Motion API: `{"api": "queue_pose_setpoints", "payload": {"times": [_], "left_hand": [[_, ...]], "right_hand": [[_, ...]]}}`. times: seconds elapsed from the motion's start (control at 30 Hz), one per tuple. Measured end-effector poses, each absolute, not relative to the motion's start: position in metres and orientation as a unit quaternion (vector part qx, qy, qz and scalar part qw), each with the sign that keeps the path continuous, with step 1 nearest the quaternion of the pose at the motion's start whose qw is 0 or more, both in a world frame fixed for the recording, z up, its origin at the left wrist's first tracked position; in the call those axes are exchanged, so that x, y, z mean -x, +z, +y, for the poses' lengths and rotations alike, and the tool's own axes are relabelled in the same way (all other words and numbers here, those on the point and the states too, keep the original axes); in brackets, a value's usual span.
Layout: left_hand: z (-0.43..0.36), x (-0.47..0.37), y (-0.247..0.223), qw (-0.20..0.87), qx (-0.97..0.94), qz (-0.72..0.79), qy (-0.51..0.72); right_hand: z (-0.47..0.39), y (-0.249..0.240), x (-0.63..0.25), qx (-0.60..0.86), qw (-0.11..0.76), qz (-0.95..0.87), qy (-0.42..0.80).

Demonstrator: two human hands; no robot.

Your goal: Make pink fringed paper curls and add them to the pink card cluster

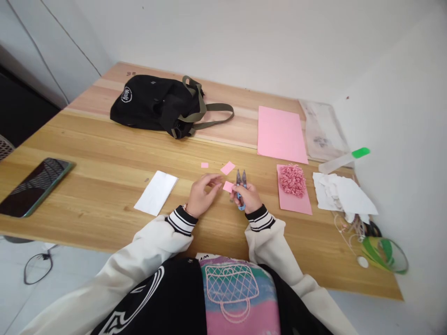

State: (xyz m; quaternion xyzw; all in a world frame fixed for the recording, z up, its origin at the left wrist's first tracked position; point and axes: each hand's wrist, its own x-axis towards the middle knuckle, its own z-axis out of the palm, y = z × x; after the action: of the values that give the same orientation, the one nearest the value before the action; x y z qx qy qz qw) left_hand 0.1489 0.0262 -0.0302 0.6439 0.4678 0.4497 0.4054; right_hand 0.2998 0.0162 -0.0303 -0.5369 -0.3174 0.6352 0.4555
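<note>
My right hand (248,196) holds blue-handled snips (241,202), their blades apart and pointing away from me. Between its thumb and finger is also a small pink paper piece (228,186). Just left of that piece, my left hand (206,193) is held with thumb and fingers apart, nothing between them. Beyond my hands, a pink paper piece (227,168) and a smaller one (204,165) lie on the wooden table (115,172). A folded white paper (156,192) lies to the left of my left hand.
A black bag (157,104) lies at the back, a phone (35,187) at far left. On the right are a pink sheet (282,134), a pink card (296,203) under pink beaded material (292,180), white papers (352,195), a green-capped tube (340,162) and green tape (375,251).
</note>
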Motion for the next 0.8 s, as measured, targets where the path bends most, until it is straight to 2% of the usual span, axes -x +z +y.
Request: {"api": "queue_pose_setpoints", "payload": {"times": [0.17,0.3,0.53,0.8], "left_hand": [[0.0266,-0.1496,-0.0282,0.543,-0.609,0.424,0.394],[0.0254,-0.1511,-0.0297,0.613,-0.595,0.379,0.356],[0.0299,-0.1517,-0.0313,0.657,-0.493,0.392,0.414],[0.0288,-0.1524,-0.0345,0.648,-0.564,0.37,0.353]], "right_hand": [[0.0153,-0.0278,-0.2993,0.545,0.464,-0.365,0.595],[0.015,-0.0296,-0.2988,0.559,0.457,-0.407,0.559],[0.0157,-0.0355,-0.2979,0.52,0.447,-0.403,0.606],[0.0145,-0.0333,-0.2959,0.547,0.466,-0.393,0.574]]}}
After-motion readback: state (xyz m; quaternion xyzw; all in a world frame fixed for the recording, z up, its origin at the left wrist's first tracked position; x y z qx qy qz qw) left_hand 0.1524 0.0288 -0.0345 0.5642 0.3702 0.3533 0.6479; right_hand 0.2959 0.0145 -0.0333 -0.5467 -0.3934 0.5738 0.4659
